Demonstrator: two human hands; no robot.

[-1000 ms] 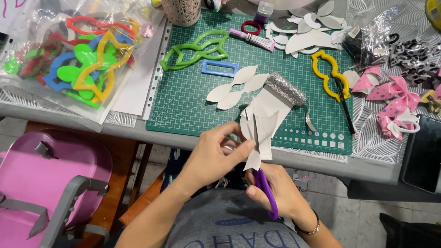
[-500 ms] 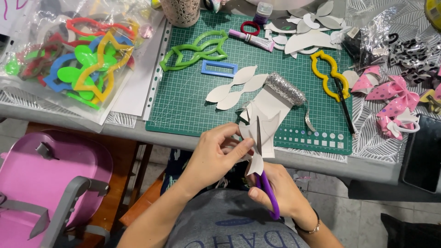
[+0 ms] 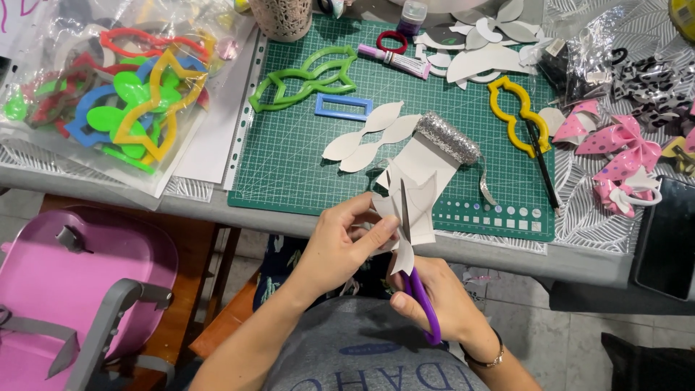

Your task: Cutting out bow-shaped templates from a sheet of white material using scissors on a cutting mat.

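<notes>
**Scissors cutting a white sheet at the edge of the counter**

The grey counter [image 3: 579, 264] carries a green cutting mat [image 3: 289, 166], and a clear bag of coloured plastic templates [image 3: 116, 101] lies at its left end. A pink chair [image 3: 65, 275] stands below, beside the person. On the mat lie a green template [image 3: 304, 76], a yellow template [image 3: 514, 112], and a roll of silver glitter material [image 3: 447, 137]. The left hand [image 3: 344, 242] is closed in a pinch on the white sheet [image 3: 416, 206], held just in front of the counter edge. The right hand [image 3: 441, 300] grips the purple scissors [image 3: 423, 304], and their blades point up into the sheet.
</notes>
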